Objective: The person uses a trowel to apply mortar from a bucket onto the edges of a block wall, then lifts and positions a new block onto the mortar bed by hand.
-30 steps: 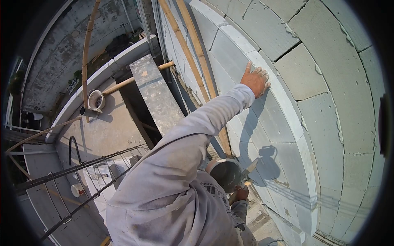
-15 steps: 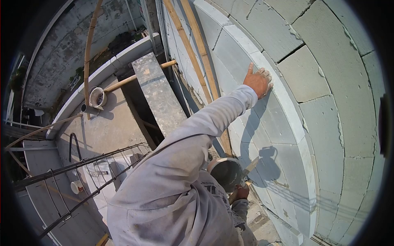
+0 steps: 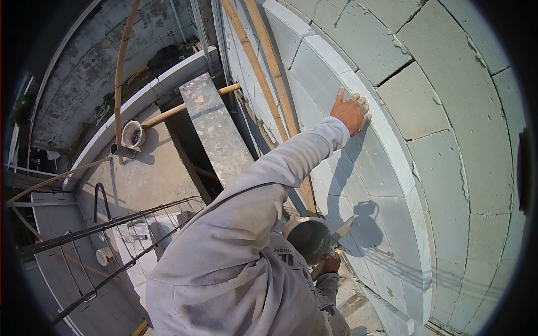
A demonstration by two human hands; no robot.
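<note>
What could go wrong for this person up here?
The dark gap beside the metal-looking plank looks like the main worry: a misplaced foot might go in.

The right hand lies flat on the pale block wall, so the left hand alone has the pan and trowel; either might slip.

The rebar cage could snag clothing.

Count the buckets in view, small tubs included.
3: one pale bucket on the slab near a bamboo pole; one small white tub lower left, past the rebar cage; one grey-lined bucket beside the hand gripping the trowel. More may hide behind the sleeve.
</note>
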